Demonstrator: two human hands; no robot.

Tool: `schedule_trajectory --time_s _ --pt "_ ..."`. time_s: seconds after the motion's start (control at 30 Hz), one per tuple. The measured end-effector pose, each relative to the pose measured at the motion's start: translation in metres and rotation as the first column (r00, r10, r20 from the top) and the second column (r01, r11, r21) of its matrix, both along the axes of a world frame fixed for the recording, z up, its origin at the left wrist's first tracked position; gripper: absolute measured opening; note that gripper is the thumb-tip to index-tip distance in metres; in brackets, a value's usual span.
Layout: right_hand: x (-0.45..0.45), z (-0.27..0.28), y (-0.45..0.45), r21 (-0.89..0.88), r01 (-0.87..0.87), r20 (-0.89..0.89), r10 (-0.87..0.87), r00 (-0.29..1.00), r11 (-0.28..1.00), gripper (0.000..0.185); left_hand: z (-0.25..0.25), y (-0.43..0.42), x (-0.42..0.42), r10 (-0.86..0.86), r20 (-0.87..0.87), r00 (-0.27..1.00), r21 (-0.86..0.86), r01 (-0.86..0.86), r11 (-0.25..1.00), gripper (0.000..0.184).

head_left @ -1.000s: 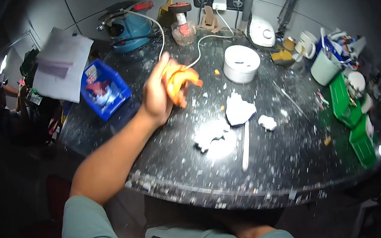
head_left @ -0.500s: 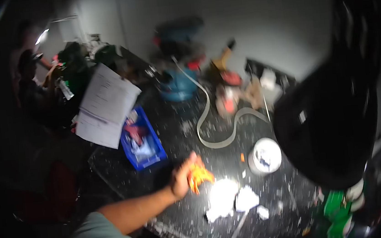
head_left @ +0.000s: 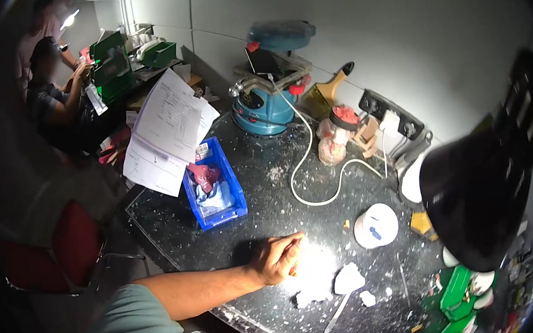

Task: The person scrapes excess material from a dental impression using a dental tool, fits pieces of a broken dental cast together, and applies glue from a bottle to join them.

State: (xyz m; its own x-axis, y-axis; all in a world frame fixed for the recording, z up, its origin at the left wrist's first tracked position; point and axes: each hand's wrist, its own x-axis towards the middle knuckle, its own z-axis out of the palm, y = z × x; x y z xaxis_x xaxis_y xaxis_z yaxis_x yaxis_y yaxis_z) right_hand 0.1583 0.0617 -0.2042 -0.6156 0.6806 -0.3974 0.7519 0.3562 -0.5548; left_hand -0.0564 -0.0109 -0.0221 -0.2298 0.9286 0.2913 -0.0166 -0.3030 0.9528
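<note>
Head view: an orange piece [head_left: 294,271], mostly hidden, sits in the left hand [head_left: 280,259], whose grip is curled together on it over the dark surface [head_left: 267,202]. The step in hand looks like holding; the next move seems to call for a steady hold. Nearby lie a white lump [head_left: 349,278] and a stick [head_left: 336,314]; farther out, a blue bin [head_left: 238,191].

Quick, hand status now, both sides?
Left hand: closed, apparently around an orange piece, mostly hidden by the fingers.
Right hand: not in view, so its state cannot be told.
</note>
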Motion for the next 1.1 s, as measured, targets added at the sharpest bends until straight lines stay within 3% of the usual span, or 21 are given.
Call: schedule_trajectory --time_s 0.13,0.2,0.27,0.37,0.47,0.5,0.53,0.57,0.6,0.63,0.67,0.73,0.83,0.87,0.93,0.97,1.03,1.07,1.1 --pt "0.021 -0.016 -0.028 0.064 0.031 -0.029 -0.03 0.999 0.997 0.036 0.007 -0.008 0.003 -0.04 -0.165 0.986 0.159 0.067 0.985 0.042" --pt "0.031 -0.029 -0.05 0.105 0.041 -0.035 -0.038 0.999 0.994 0.036 0.007 -0.008 0.011 0.16 -0.321 0.934 0.334 -0.046 0.941 0.039" --pt "0.037 -0.039 -0.066 0.158 0.039 -0.042 -0.032 0.999 0.987 0.036 0.019 -0.017 0.016 0.012 -0.195 0.981 0.159 0.019 0.987 0.039" --pt "0.046 -0.046 -0.084 0.23 0.056 -0.039 -0.048 0.998 0.972 0.036 -0.004 -0.006 0.02 0.216 -0.274 0.937 0.33 -0.119 0.936 0.042" --pt "0.053 -0.049 -0.101 0.296 0.084 -0.041 -0.076 0.996 0.952 0.036 -0.007 0.007 0.011 0.136 -0.273 0.952 0.373 -0.025 0.927 0.039" --pt "0.054 -0.05 -0.106 0.318 0.087 -0.035 -0.08 0.996 0.944 0.036 -0.007 0.006 0.008 0.239 -0.38 0.894 0.412 -0.068 0.909 0.039" --pt "0.054 -0.051 -0.108 0.342 0.083 -0.036 -0.076 0.996 0.936 0.036 -0.007 0.015 0.004 0.274 -0.314 0.909 0.521 -0.077 0.85 0.039" --pt "0.054 -0.05 -0.111 0.37 0.082 -0.041 -0.071 0.997 0.925 0.036 -0.004 0.017 -0.002 0.236 -0.319 0.918 0.477 -0.06 0.877 0.039" --pt "0.054 -0.051 -0.116 0.397 0.081 -0.041 -0.07 0.997 0.914 0.036 -0.007 0.024 -0.007 0.111 -0.214 0.97 0.445 -0.005 0.895 0.04" --pt "0.057 -0.054 -0.127 0.416 0.095 -0.041 -0.086 0.995 0.904 0.036 0.001 0.021 -0.003 0.227 -0.18 0.957 0.507 -0.108 0.855 0.039" --pt "0.059 -0.059 -0.138 0.441 0.104 -0.049 -0.092 0.995 0.892 0.036 0.007 0.015 -0.006 0.214 -0.175 0.961 0.404 -0.128 0.906 0.04" --pt "0.059 -0.073 -0.16 0.518 0.11 -0.09 -0.075 0.993 0.848 0.036 0.015 0.009 -0.006 0.332 -0.24 0.912 0.451 -0.198 0.87 0.042" --pt "0.046 -0.094 -0.199 0.645 0.116 -0.152 -0.022 0.988 0.755 0.036 0.019 0.009 -0.006 0.214 -0.245 0.946 0.402 -0.102 0.91 0.048" --pt "0.039 -0.068 -0.213 0.445 0.105 -0.077 -0.079 0.994 0.889 0.036 0.023 0.006 -0.005 0.154 -0.21 0.966 0.377 -0.065 0.924 0.049" --pt "0.022 -0.014 -0.242 0.01 0.153 0.123 -0.153 0.981 0.988 0.037 0.023 0.005 -0.005 0.203 -0.273 0.94 0.409 -0.077 0.909 0.053" --pt "0.026 -0.004 -0.254 0.04 0.161 0.057 -0.163 0.985 0.986 0.036 0.018 0.01 -0.005 0.232 -0.258 0.938 0.451 -0.095 0.887 0.055" --pt "0.038 0.013 -0.276 0.092 0.182 -0.092 -0.174 0.98 0.979 0.035 0.013 0.008 -0.005 0.126 -0.177 0.976 0.335 -0.061 0.94 0.05" --pt "0.04 0.027 -0.279 0.02 0.176 -0.061 -0.175 0.983 0.984 0.034 0.016 0.004 -0.003 0.086 -0.143 0.986 0.301 -0.039 0.953 0.049" --pt "0.04 0.049 -0.28 -0.051 0.171 -0.035 -0.173 0.984 0.984 0.034 -0.023 0.054 -0.022 0.163 -0.114 0.98 0.443 -0.097 0.891 0.039"
